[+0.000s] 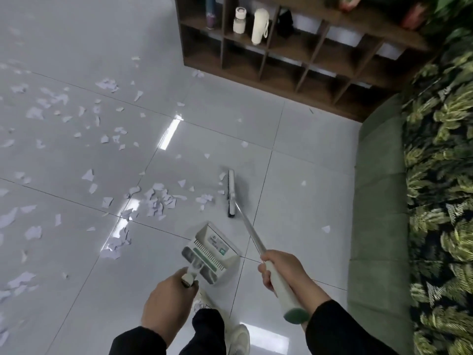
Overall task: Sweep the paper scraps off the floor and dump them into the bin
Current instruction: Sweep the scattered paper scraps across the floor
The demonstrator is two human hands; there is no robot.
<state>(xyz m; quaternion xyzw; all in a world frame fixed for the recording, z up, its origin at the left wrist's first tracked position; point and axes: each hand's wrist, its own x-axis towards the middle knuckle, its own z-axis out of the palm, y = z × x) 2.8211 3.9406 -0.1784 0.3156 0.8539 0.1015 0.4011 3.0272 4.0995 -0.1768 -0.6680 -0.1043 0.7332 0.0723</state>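
- Nearest to the camera are the two hands: the left hand (167, 301) has its fingers curled around the top of the dustpan handle, and the right hand (281, 271) grips the broom handle (277, 283) just above its green end cap.
- Between them, the dustpan (212, 252) sits low over the floor (294, 139); I cannot tell if it touches the tiles.
- Further out, the broom head (231, 193) is on the floor, just beside a small pile of paper scraps (160, 201).
- Many more scraps are spread over the tiles to the left, and a few single ones lie near the green sofa (378, 201).
- I judge the scraps very light and thin, and the glossy tile slippery, so they probably slide easily and can flutter away; short, soft strokes seem better.
- No bin is in view.
- Behind stands a dark wooden shelf (281, 70) with bottles.
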